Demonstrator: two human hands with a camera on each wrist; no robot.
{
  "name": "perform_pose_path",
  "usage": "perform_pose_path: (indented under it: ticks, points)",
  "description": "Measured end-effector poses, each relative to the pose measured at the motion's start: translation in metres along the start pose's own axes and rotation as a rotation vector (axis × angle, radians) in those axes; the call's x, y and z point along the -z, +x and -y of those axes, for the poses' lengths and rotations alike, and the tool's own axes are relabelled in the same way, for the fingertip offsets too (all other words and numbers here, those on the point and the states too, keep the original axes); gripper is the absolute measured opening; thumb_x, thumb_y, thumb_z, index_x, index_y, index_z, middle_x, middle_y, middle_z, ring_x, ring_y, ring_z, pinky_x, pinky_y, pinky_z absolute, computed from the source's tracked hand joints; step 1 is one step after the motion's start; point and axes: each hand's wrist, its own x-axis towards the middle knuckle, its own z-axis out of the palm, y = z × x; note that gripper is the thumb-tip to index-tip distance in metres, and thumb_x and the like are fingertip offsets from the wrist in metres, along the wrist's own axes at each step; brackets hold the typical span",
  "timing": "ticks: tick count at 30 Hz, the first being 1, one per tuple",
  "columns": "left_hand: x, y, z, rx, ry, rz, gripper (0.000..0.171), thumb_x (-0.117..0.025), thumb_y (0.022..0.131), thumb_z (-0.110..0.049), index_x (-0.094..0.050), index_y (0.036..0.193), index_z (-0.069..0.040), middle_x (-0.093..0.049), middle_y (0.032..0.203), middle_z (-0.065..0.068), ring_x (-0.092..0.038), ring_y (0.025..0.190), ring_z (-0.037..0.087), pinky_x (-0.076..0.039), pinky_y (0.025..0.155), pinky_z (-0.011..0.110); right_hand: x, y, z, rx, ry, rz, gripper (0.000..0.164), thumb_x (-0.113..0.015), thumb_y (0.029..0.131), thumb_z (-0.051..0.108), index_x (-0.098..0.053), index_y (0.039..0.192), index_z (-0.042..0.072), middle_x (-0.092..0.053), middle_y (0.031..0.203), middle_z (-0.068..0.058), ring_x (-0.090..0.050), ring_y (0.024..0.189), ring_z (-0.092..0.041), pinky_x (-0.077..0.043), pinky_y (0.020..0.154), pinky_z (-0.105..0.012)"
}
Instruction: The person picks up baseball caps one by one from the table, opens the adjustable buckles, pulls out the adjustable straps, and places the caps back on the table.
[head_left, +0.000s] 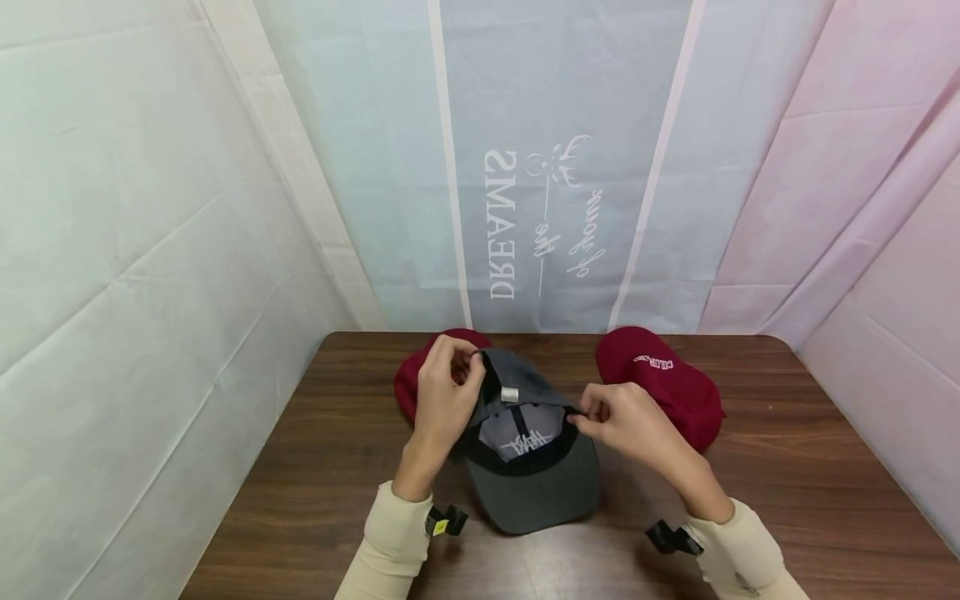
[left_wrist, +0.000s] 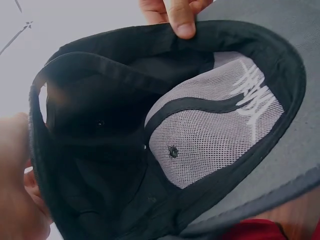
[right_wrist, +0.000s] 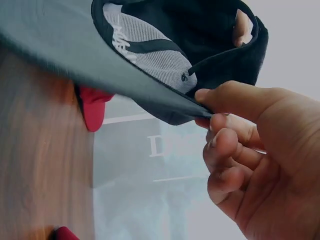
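Note:
A dark grey baseball cap is held above the wooden table, its inside facing up and its brim toward the person. White lettering shows through the pale mesh lining. My left hand pinches the back edge of the cap at its left. On the other side my right hand grips the sweatband edge between thumb and fingers, seen close in the right wrist view, where the hand has its other fingers curled loosely. A small white tag sits inside the cap's back.
A dark red cap lies behind the left hand, partly hidden. Another dark red cap with white lettering rests behind the right hand. The brown wooden table meets a printed cloth backdrop at its far edge.

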Motion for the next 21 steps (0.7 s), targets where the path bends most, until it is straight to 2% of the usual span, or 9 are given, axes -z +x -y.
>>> perform_pose_path:
  ticks: [8,11,17,21]
  points:
    - [0.002,0.002,-0.008,-0.046,-0.024,-0.032,0.013,-0.067,0.096,0.005,-0.065,0.099,-0.007,-0.063,0.093,0.011,-0.058,0.073,0.019,-0.051,0.06,0.03,0.009,0.003,0.006,-0.006,0.015,-0.12,0.021,-0.087,0.083,0.003,-0.071,0.082,0.016,-0.067,0.068,0.01,-0.055,0.05,0.01,-0.053,0.055,-0.022]
    - [0.003,0.004,-0.01,-0.055,-0.043,-0.04,0.012,-0.066,0.095,0.005,-0.065,0.099,-0.007,-0.064,0.094,0.01,-0.058,0.074,0.019,-0.052,0.063,0.029,0.01,0.004,0.005,0.025,-0.012,-0.189,0.021,-0.085,0.083,0.0,-0.07,0.083,0.015,-0.068,0.067,0.008,-0.055,0.049,0.011,-0.052,0.055,-0.021]
    - [0.004,0.006,-0.011,-0.109,-0.072,-0.043,0.015,-0.067,0.093,0.007,-0.065,0.099,-0.007,-0.065,0.097,0.011,-0.061,0.08,0.02,-0.054,0.07,0.029,0.008,0.01,-0.002,0.124,-0.121,-0.368,0.02,-0.083,0.079,-0.003,-0.072,0.082,0.014,-0.07,0.068,0.006,-0.063,0.057,-0.002,-0.052,0.058,-0.021]
    - [0.004,0.007,-0.009,-0.158,-0.088,-0.027,0.012,-0.067,0.094,0.006,-0.065,0.099,-0.005,-0.064,0.096,0.01,-0.059,0.077,0.02,-0.053,0.068,0.028,0.006,0.016,-0.008,0.163,-0.16,-0.45,0.018,-0.079,0.078,-0.006,-0.072,0.08,0.011,-0.072,0.07,0.001,-0.061,0.058,-0.01,-0.05,0.056,-0.024]
